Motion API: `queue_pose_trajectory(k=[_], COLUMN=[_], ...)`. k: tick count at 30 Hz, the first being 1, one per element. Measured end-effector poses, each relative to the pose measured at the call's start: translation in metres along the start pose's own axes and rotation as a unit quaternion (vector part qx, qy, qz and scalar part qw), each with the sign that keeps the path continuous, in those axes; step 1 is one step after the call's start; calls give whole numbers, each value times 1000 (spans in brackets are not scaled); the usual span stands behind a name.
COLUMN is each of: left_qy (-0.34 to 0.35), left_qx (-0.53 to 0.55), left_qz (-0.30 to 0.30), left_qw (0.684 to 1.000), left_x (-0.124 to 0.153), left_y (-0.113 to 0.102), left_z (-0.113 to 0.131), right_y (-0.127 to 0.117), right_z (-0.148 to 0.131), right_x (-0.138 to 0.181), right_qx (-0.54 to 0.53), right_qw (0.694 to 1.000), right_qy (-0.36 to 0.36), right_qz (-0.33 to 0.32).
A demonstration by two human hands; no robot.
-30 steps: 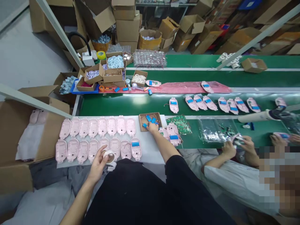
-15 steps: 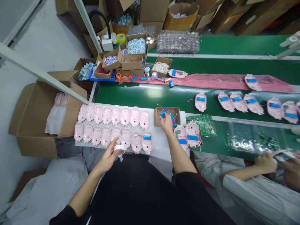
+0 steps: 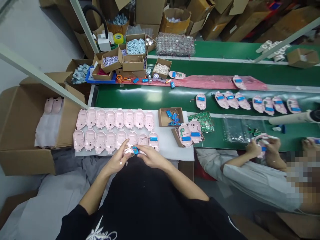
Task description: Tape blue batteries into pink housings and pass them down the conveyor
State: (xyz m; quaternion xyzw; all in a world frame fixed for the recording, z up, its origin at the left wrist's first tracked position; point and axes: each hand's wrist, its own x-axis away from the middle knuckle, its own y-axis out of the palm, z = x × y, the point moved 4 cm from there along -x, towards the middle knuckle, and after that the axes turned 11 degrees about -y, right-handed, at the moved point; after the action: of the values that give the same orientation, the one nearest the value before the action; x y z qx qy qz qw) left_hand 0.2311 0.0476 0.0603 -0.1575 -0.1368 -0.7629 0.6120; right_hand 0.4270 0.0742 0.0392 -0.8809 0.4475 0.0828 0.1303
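Note:
In front of my body, both hands meet over the near row of pink plastic shells (image 3: 100,141). My left hand (image 3: 117,160) is closed around a roll of white tape (image 3: 128,151). A blue battery (image 3: 135,150) is pinched in the fingers of my right hand (image 3: 152,156), right against the tape. The exact contact between tape and battery is partly hidden by my fingers. Just beyond, one pink shell (image 3: 153,141) of the near row has a blue battery inside. A small cardboard box (image 3: 163,122) to the right contains several blue batteries with wires.
Right of the shells, two pink shells with batteries (image 3: 185,136) rest on a box beside green circuit boards (image 3: 203,122). More filled shells (image 3: 220,100) lie along the green bench (image 3: 150,95). A co-worker's hands (image 3: 255,148) hold a shell at right. A large carton (image 3: 27,116) stands left.
My right hand has left the small box with a blue battery and come left to my left hand, which still has the tape roll. The camera view has also shifted.

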Motion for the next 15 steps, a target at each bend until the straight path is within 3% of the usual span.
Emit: queue_pose_trajectory(k=[2,5,7,9,11,15], left_qy=[3,21,24,19,14,-17], left_qx=[62,155,175,174,178,204], left_qz=[13,61,98,118,137,227], left_qw=[998,986,979,977,974,952], left_x=[-2,-9,-14,-18,-19,-11], left_y=[3,13,23,30,30,-1], left_z=[-5,-17,-24,-27,-26,-36], right_y=[17,43,52,46,18,-86], right_z=[16,35,41,47,59,119], right_x=[7,16,17,14,7,-15], right_qx=[-91,-257,-330,-368,-366,-220], right_qw=[991,933,893,872,862,862], right_qy=[39,83,103,114,105,76], right_qz=[89,238,287,302,336,451])
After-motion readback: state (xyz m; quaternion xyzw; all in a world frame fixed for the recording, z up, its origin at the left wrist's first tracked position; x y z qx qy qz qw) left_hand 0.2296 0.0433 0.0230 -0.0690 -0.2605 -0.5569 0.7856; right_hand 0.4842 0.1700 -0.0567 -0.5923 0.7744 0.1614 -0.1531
